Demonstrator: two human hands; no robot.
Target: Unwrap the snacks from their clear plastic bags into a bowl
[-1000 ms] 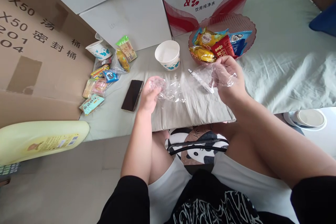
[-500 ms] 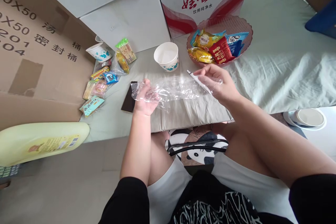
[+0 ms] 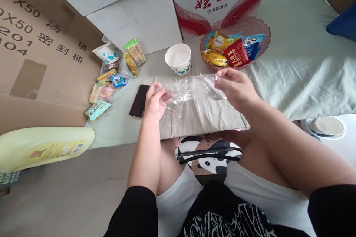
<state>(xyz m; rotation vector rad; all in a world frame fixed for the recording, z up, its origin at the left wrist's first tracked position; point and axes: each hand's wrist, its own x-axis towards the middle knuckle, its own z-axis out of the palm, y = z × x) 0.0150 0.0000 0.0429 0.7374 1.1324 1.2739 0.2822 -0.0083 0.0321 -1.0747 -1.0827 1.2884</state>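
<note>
A clear plastic bag (image 3: 191, 92) is stretched out between my two hands above a grey folded cloth (image 3: 200, 118). My left hand (image 3: 155, 100) pinches its left end, just right of a black phone (image 3: 139, 100). My right hand (image 3: 236, 89) pinches the right end, in front of the pink bowl. A thin white stick-like thing (image 3: 213, 83) shows through the plastic near my right fingers. A white paper cup (image 3: 178, 58) stands empty behind the bag.
A pink bowl (image 3: 258, 29) holds several snack packets. More snack packets (image 3: 108, 81) lie at the left by a second paper cup (image 3: 105, 53). Cardboard boxes (image 3: 41, 55) and a white water carton (image 3: 219, 0) stand behind. A yellow bottle (image 3: 44, 148) lies at the lower left.
The crumpled plastic bag has been pulled out flat between my hands. My right hand came down from the bowl's edge; my left hand shifted slightly.
</note>
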